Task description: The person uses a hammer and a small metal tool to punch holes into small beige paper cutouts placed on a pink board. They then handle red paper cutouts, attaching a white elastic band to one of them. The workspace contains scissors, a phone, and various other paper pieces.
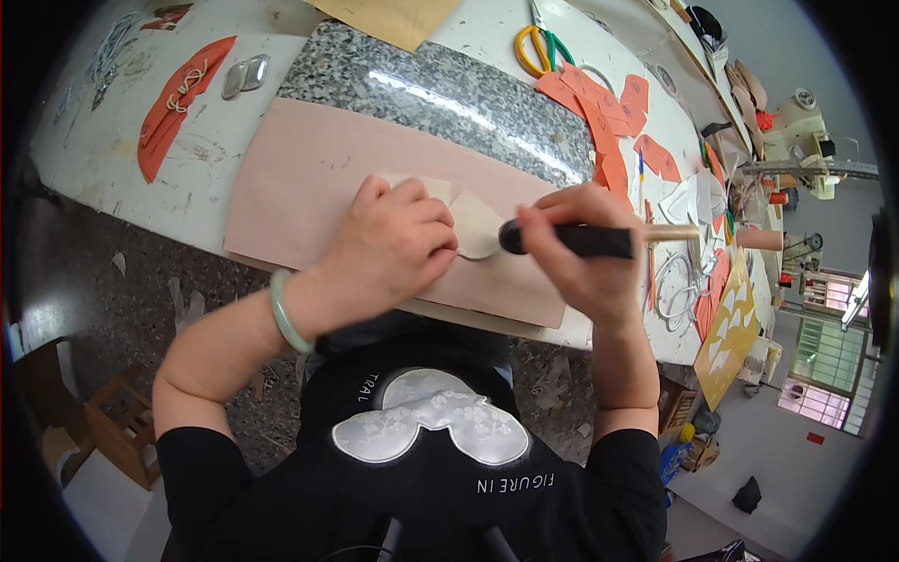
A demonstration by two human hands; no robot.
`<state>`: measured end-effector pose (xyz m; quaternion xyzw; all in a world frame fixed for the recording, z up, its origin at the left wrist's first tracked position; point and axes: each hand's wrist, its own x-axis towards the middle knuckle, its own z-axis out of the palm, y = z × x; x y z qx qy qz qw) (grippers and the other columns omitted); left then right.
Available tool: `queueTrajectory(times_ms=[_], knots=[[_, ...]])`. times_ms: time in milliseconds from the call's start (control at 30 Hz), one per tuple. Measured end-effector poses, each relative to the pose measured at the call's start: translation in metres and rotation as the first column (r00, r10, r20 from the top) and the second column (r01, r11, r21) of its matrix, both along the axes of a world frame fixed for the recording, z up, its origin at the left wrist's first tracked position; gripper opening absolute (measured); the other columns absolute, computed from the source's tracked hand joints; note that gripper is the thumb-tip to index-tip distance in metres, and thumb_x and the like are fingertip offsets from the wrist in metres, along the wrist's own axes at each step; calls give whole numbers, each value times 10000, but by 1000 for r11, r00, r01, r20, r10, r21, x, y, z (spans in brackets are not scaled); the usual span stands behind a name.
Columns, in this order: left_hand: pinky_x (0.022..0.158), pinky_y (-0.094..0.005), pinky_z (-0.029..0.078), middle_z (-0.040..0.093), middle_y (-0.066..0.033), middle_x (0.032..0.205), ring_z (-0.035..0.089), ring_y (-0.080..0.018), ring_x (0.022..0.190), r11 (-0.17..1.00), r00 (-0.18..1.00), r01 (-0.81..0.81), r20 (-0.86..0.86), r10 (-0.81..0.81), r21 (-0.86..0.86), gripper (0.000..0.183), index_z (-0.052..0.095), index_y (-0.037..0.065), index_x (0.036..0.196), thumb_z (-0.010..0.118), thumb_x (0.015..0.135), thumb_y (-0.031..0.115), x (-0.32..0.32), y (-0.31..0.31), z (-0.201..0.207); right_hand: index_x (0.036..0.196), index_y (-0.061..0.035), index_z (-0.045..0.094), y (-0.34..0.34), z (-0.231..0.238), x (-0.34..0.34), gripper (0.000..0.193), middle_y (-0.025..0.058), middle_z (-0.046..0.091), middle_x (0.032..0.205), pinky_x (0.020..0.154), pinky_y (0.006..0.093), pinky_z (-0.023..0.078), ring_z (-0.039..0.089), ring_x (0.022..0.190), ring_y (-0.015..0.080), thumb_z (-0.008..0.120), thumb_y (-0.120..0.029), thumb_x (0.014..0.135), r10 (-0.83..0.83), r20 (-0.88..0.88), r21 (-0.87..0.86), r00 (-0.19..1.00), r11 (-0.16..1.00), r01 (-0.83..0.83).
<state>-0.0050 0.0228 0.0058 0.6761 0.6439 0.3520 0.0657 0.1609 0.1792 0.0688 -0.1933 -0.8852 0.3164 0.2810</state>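
Note:
My left hand (398, 239) has its fingers curled down on a cream cut piece (478, 228) with curved edges, which lies on a pink sheet (290, 178). Part of the piece is hidden beneath the fingers. In my right hand (590, 244) is a black-handled tool (599, 241) with a tan rod sticking out at the right. Its rounded black end points left, close by the right edge of the cream piece. Whether it touches the piece I cannot tell.
Under the pink sheet lies a speckled stone slab (449, 94). Scissors (541, 49) with yellow and green handles and several orange templates (599, 103) are beyond it. A tied orange bundle (183, 103) and clear plastic weights (246, 77) lie left. A yellow board (730, 328) stands right.

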Motion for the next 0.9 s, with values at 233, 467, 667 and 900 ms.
queueTrajectory(times_ms=[233, 467, 667, 900], knots=[[810, -379, 346, 632, 41, 931, 584, -161, 913, 979, 974, -205, 103, 202, 19, 44, 703, 143, 799, 746, 791, 147, 29, -3, 0, 718, -105, 609, 5, -28, 13, 218, 7, 711, 693, 627, 300, 461, 645, 560, 161, 819, -78, 773, -27, -68, -206, 997, 978, 13], [844, -378, 334, 647, 56, 957, 577, -158, 958, 955, 951, -298, 80, 298, -7, 76, 727, 142, 810, 783, 762, 163, 32, -7, 2, 711, -151, 605, -1, -31, 0, 230, -42, 655, 631, 588, 296, 409, 618, 521, 150, 827, -102, 747, 43, -87, -85, 995, 995, -50], [856, -377, 334, 665, 61, 965, 572, -162, 1004, 954, 951, -300, 73, 300, -14, 85, 739, 139, 832, 789, 767, 161, 31, -11, 1, 711, -126, 641, -14, -14, -3, 206, -30, 714, 709, 638, 279, 410, 634, 573, 125, 832, -57, 742, 167, -43, 143, 985, 977, -159], [887, -378, 346, 691, 49, 995, 584, -179, 1018, 950, 948, -312, 56, 312, -15, 101, 738, 126, 861, 790, 776, 145, 24, -22, 5, 698, -138, 642, -15, -3, -7, 209, -58, 690, 683, 627, 272, 404, 628, 566, 118, 836, -69, 738, 213, 21, 202, 977, 956, -213]])
